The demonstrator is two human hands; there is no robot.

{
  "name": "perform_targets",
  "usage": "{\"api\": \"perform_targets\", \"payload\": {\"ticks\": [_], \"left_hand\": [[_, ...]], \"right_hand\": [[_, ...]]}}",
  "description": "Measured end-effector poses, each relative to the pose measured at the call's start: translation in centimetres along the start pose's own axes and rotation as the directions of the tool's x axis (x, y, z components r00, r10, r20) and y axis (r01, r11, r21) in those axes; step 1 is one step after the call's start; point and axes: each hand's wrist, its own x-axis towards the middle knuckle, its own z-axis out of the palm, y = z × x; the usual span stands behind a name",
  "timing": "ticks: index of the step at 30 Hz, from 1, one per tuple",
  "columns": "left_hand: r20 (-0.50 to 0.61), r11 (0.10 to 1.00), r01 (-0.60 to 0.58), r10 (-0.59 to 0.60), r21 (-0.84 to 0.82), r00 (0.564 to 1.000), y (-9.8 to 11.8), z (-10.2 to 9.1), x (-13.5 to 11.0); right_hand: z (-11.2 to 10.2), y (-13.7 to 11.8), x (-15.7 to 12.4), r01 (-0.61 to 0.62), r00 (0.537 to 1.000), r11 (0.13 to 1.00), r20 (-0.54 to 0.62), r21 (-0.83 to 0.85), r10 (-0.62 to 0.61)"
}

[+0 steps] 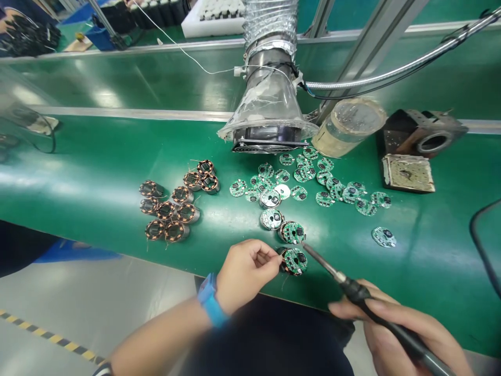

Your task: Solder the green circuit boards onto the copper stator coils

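My left hand (246, 271) pinches the edge of a round green circuit board mounted on a copper coil (294, 261), at the front of the green bench mat (86, 188). My right hand (391, 329) holds a soldering iron (352, 289) like a pen, its tip close to that board's upper edge. Just above lies a second coil-backed board (291, 232). Several bare green round boards (299, 175) are scattered beyond it, and several copper-wound coils (168, 211) stand in a group to the left.
A clear plastic fume hood with a silver duct (268, 102) and fan grille hangs over the mat. To the right stand a cylindrical jar (348, 127), a dark metal block with a round hole (425, 133) and a stained flat pad (407, 174). A white tray lies beyond the bench.
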Motion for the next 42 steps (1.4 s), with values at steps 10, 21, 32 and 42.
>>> {"api": "perform_targets", "payload": {"ticks": [10,21,32,42], "left_hand": [[-0.086,0.904,-0.381,0.403,0.196,0.911,-1.3,-1.0,-1.4],[-0.186,0.894,-0.396,0.433,0.208,0.882,-1.3,1.3,-2.0],[-0.087,0.981,-0.184,0.189,0.066,0.978,-1.1,0.4,-2.1],[0.053,0.985,0.085,-0.078,-0.151,0.996,0.0,0.0,-1.4]], "right_hand": [[4.8,1.0,2.7,0.240,0.971,0.961,0.016,-0.137,-0.240],[4.4,1.1,2.3,0.295,0.955,0.942,0.066,-0.158,-0.288],[3.3,0.8,1.7,0.274,0.960,0.954,0.088,-0.123,-0.264],[-0.7,-2.5,2.1,0.285,0.944,0.955,0.199,-0.087,-0.263]]}}
